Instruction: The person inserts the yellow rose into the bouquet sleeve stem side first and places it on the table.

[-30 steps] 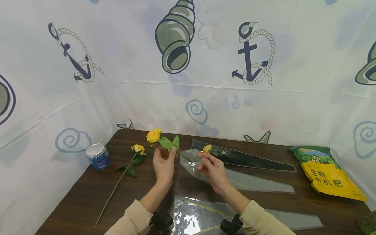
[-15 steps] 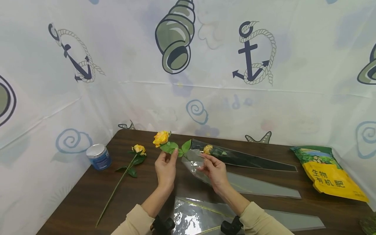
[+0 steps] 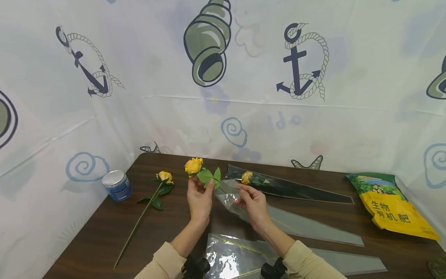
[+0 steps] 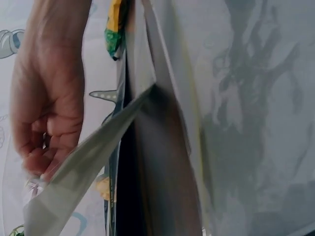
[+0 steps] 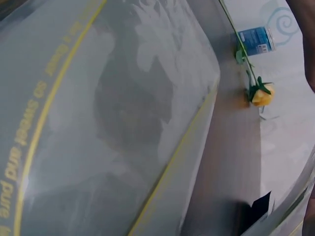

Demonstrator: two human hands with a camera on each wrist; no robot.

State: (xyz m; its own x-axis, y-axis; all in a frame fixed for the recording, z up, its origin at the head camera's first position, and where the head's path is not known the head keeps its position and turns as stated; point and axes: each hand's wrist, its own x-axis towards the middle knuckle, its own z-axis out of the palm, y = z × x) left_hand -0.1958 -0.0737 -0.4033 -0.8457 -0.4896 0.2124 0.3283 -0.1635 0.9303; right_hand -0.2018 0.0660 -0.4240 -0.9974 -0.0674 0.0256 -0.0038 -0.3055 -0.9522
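Note:
In the head view the left hand (image 3: 199, 201) pinches the green stem of a yellow rose (image 3: 193, 166) just under its leaves. Close by on the right, the right hand (image 3: 254, 205) pinches the open end of a clear tapered sleeve (image 3: 230, 197). The lower stem lies within the sleeve's mouth, while bloom and leaves are outside. The sleeve's narrow end (image 3: 341, 236) points right. The left wrist view has a hand (image 4: 49, 98) at the sleeve's edge (image 4: 83, 167); which hand, I cannot tell. The stem inside the sleeve is hard to see.
A second rose (image 3: 164, 177) lies at left, near a blue jar (image 3: 117, 190). Behind the hands is a dark sleeve (image 3: 306, 191) holding a rose. More flat sleeves (image 3: 226, 257) lie in front. A yellow and green bag (image 3: 393, 211) stands far right.
The left hand has moved right with the rose, bringing its leaves nearer the sleeve's mouth. The sleeve's narrow end has shifted right and nearer; the right hand has hardly moved.

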